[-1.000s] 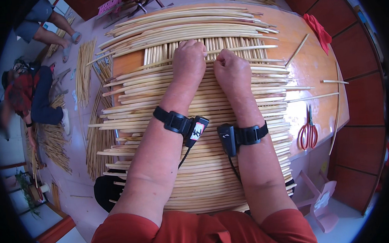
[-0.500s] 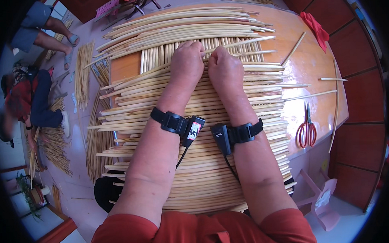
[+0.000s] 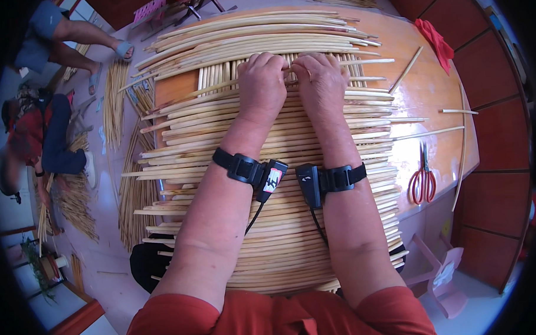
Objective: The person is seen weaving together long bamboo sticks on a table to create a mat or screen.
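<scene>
I saw the left hand and the right hand nearly meeting toward the tabletop's far edge, both curled closed on a pale stick that ran out past the right one. The left fingertips were turned away from me, so I couldn't tell their exact pinch. Beneath lay a row of crosswise sticks — with long sticks beyond it and a broad layer of sticks reaching back past the near edge to the wearer. Right of these, on the orange tabletop, I had red-handled scissors by the near edge and a red cloth by the far right corner. Off the left edge, a co-worker sat low beside bundled sticks.
</scene>
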